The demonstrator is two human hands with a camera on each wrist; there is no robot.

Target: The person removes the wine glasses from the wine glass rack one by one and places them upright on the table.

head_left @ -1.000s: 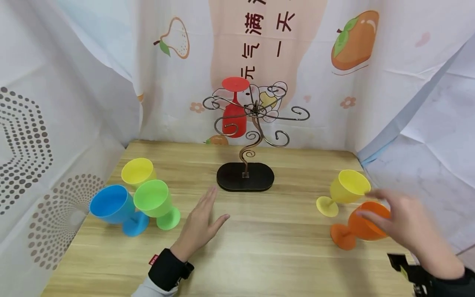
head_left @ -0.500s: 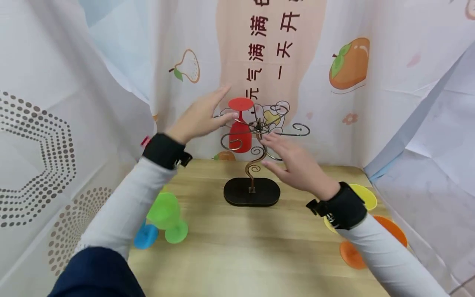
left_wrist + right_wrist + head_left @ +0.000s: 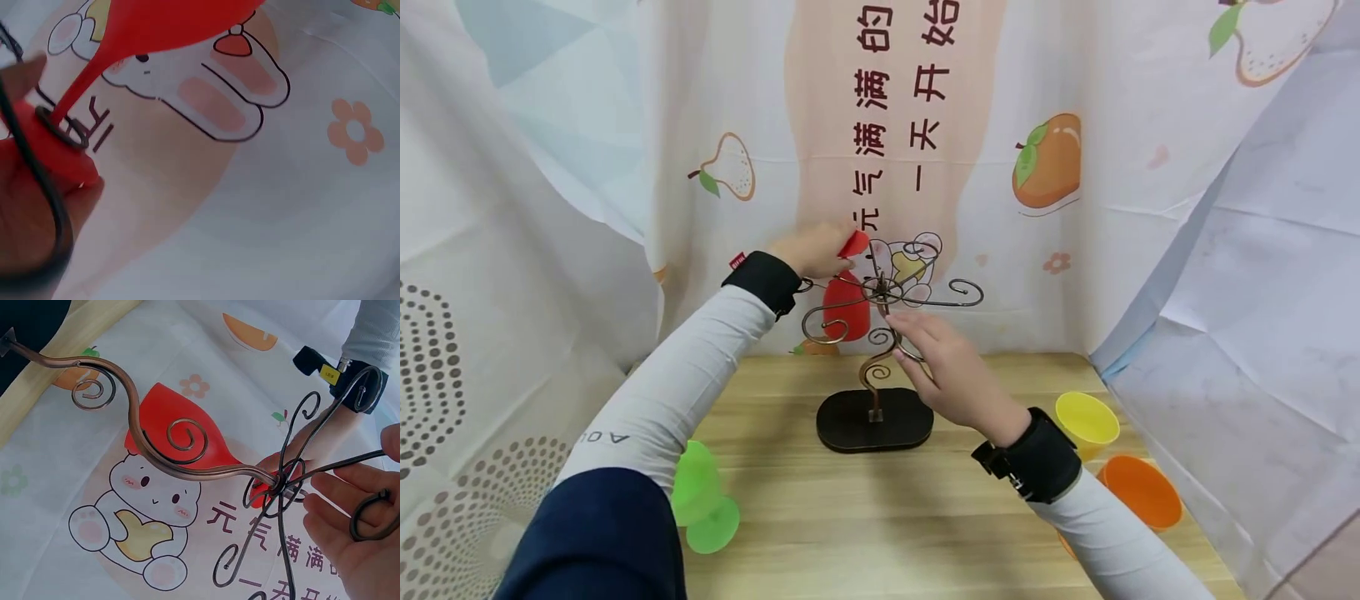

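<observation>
A red plastic goblet [image 3: 847, 315] hangs upside down from the wire goblet rack [image 3: 871, 364], whose curled arms spread from a twisted post. My left hand [image 3: 811, 250] grips the goblet's round foot from the left. In the left wrist view the fingers curl at that foot, and the red stem [image 3: 78, 90] passes a dark wire loop. My right hand [image 3: 951, 375] reaches to the rack's right side, its fingers extended. A rack arm [image 3: 344, 464] crosses between thumb and fingers of that hand [image 3: 362, 519] in the right wrist view.
The rack's black oval base [image 3: 842, 425] stands on the wooden table [image 3: 850, 517]. A yellow goblet [image 3: 1086, 421] and an orange goblet [image 3: 1142, 492] lie at the right. A green goblet [image 3: 711, 525] lies at the left, partly behind my sleeve. A printed curtain [image 3: 715, 275] hangs behind.
Both hands have risen from the table to the rack: the left from the middle left, the right from beside the orange goblet. The left has taken hold of the red goblet's foot.
</observation>
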